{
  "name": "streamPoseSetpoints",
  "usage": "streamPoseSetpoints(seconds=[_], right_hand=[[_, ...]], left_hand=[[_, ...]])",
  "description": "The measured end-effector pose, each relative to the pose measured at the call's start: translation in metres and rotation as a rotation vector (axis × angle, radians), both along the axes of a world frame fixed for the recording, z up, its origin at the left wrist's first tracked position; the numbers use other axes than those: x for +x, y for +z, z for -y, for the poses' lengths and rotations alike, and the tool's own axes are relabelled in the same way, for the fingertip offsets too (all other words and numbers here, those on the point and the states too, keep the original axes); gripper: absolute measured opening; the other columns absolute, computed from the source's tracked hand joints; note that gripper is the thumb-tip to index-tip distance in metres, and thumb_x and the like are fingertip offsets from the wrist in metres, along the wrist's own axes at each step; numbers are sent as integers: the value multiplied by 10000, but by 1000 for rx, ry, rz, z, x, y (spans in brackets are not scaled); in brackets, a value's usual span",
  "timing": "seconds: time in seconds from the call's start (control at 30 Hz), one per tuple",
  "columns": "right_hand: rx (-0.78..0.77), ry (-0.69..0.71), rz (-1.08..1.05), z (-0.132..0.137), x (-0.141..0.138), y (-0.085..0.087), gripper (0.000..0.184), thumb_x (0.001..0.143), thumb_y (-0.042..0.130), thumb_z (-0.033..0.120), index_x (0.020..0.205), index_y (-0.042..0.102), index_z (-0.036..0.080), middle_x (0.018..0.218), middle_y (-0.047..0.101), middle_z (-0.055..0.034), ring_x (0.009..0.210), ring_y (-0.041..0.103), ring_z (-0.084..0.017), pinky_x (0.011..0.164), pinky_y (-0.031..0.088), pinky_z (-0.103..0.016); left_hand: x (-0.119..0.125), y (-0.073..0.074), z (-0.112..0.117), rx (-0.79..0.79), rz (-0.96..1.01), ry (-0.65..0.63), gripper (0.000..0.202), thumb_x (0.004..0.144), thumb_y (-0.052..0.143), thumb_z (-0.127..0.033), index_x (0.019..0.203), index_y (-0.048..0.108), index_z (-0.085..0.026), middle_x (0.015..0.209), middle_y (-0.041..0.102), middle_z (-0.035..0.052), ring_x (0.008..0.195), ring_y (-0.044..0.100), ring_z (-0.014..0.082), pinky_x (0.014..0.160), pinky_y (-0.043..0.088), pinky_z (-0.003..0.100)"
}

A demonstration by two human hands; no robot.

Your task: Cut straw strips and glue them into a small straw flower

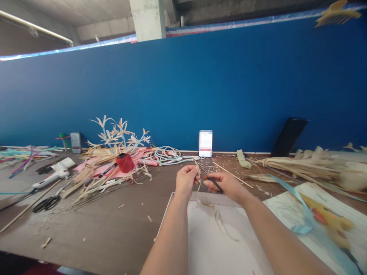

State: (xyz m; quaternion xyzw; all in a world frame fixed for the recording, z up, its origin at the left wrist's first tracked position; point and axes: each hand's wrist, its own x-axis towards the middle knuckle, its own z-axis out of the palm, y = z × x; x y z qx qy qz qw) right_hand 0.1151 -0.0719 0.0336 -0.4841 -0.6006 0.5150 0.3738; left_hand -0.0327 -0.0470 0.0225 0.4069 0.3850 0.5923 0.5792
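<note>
Both bare arms come up from the lower edge and draw together toward the middle, the left forearm running almost straight up and the right forearm slanting in from the lower right. The left hand is held with its back to the camera, its fingers curled in and pinched tight on the side facing the other hand. The right hand is turned knuckles up, its fingers reaching leftward in a closed pinch, just beside the left fingertips.
</note>
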Motion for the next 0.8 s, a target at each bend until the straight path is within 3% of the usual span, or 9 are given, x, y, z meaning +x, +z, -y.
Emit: streamPoseSetpoints(seconds=[0.3,0.53,0.67,0.8], right_hand=[[18,-30,64,5,-3,11,469,552,723,457,886,679,131,488,541,19,488,465,-116,490,373,-249],[42,-120,21,0,1,3,500,593,696,482,948,652,131,559,576,-4,509,494,-114,519,391,-253],[32,-48,-24,-1,9,1,480,653,662,475,998,631,144,683,610,-33,572,514,-111,528,383,-236],[-22,63,-12,1,19,4,471,663,667,453,1020,628,149,730,609,-39,607,518,-113,526,371,-228]], left_hand=[[0,0,1,-4,-2,4,272,606,675,-342,697,563,-112,587,546,-1,418,417,29,361,288,139],[-1,1,1,-5,-21,7,290,598,686,-352,724,580,-113,634,580,13,439,445,34,369,312,141],[-3,2,3,-17,-71,-60,317,609,676,-375,779,581,-125,773,634,54,463,491,49,344,297,139],[-5,2,3,16,-120,-98,310,607,674,-377,776,581,-135,769,640,48,431,462,40,336,270,141]])
